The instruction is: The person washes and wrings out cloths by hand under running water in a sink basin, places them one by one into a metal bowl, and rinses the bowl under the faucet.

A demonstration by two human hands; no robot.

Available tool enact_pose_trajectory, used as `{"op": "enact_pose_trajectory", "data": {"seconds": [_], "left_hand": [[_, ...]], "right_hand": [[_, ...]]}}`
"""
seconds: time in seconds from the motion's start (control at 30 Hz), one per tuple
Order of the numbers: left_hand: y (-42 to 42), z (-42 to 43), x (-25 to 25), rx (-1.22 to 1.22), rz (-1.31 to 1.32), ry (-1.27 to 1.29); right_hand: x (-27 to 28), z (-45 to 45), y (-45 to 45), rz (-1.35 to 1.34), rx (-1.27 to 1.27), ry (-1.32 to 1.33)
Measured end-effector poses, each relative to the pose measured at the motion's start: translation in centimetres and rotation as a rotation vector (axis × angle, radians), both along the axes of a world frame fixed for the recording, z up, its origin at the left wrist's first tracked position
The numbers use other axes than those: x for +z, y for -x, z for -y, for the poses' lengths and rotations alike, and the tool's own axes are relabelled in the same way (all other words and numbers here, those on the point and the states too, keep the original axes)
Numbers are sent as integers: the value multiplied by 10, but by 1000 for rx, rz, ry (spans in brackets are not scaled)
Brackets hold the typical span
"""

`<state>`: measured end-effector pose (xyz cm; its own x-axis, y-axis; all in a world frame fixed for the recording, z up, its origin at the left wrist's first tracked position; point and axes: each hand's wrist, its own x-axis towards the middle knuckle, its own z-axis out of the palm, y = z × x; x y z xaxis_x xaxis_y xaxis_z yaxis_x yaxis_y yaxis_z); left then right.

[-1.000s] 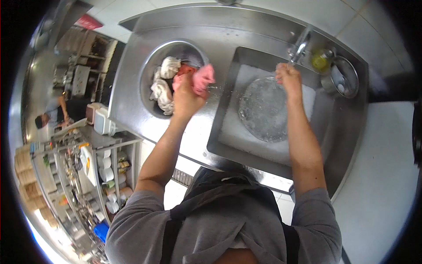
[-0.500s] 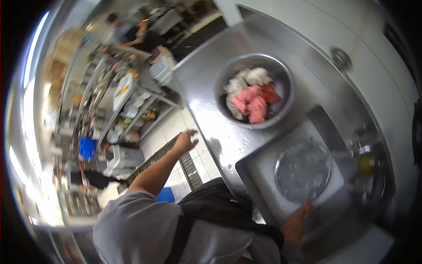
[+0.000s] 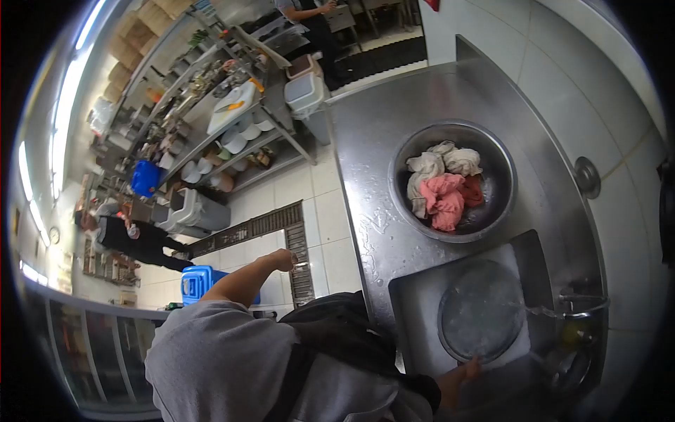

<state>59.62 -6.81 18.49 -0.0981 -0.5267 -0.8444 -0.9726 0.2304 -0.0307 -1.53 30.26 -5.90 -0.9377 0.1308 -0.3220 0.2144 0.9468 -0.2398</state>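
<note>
My left hand (image 3: 284, 260) hangs over the floor at my left side, fingers curled in, with no object visible in it. At the sink (image 3: 411, 330), my right hand (image 3: 460, 376) has its fingers at the near rim of a round metal basin (image 3: 481, 309), which holds cloudy water. A stream of water (image 3: 534, 309) runs into this basin from the faucet (image 3: 583, 307). On the steel counter (image 3: 373, 176) stands a metal bowl (image 3: 506, 183) with pink cloths (image 3: 444, 200), off-white cloths (image 3: 460, 162) and a red cloth (image 3: 472, 190).
Left of the counter are shelves with a white cutting board (image 3: 235, 105) and dishes, and lidded bins (image 3: 306, 95). A blue container (image 3: 200, 281) stands on the floor near a drain grate (image 3: 302, 271). One person (image 3: 126, 235) is at far left, another (image 3: 313, 28) at the back.
The view has swung, so the counter and bowl appear farther right and lower. My left hand's fingers have curled in. My right hand remains at the basin's near edge.
</note>
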Motion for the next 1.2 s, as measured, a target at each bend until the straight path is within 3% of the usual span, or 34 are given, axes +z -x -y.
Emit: {"op": "enact_pose_trajectory", "data": {"seconds": [0.1, 0.13, 0.17, 0.23, 0.37, 0.43, 0.5, 0.53, 0.6, 0.67, 0.7, 0.73, 0.77, 0.8, 0.93, 1.03, 1.2], "left_hand": [[3, 17, -34, -10, -110, 60], [11, 24, -33, 11, -168, 97], [23, 37, -26, 32, -228, 146], [41, 53, -18, 89, -358, 178], [49, 89, -45, 261, -519, 145], [44, 107, -65, 247, -539, 138], [33, 121, -86, 140, -483, 198], [22, 128, -102, 149, -469, 192], [9, 136, -109, 468, -428, 10], [-11, 141, -124, 555, -447, -71], [-52, 151, -182, 431, -534, -49], [-61, 150, -189, 444, -474, -30], [-69, 148, -197, 526, -399, -92], [-52, 138, -164, 676, -332, -212], [-35, 126, -134, 662, -225, -174], [-36, 129, -126, 765, -326, -169], [-25, 131, -98, 689, -450, -89]], "right_hand": [[33, 8, -3, -93, -14, 12], [102, 38, -19, -16, -113, 131], [100, 38, -17, -39, -137, 135], [98, 29, -9, -153, -18, 408], [152, 40, -4, -307, -50, 218], [179, 39, -6, -331, 337, 101], [219, 58, -16, -481, 531, 77], [228, 62, -15, -497, 600, 36], [237, 58, 0, -557, 727, -128], [265, 59, 13, -603, 886, -12], [281, 56, 18, -491, 909, -69], [281, 55, 32, -706, 1008, -18], [321, 76, 25, -613, 969, -100], [338, 84, 30, -626, 1035, -131], [359, 123, 48, -668, 1133, -178], [346, 152, 51, -639, 1187, -193], [336, 178, 54, -661, 1221, -135]]}}
